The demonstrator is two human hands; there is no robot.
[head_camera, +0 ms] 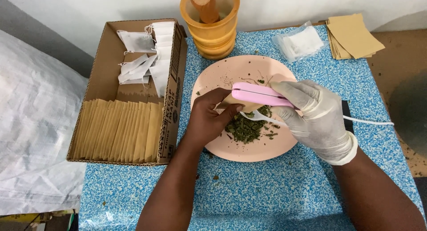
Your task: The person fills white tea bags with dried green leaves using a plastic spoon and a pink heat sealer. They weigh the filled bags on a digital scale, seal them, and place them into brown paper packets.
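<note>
- My right hand (318,120), in a white glove, is closed around a pink sealer (260,94) and presses it shut on the edge of a small brown sachet (238,103), so the jaws clamp the open end.
- My left hand (209,117), bare, pinches the sachet with thumb and fingers to keep it steady over the pink plate (213,80).
- A white spoon (262,117) lies under the sealer, touching the dried green leaves (247,128) on the plate.
- The box (178,80) at the left holds 1 row of brown sachets upright and white bags behind, near for easy reach.
- A wooden mortar (213,35) stands just behind the plate.
</note>
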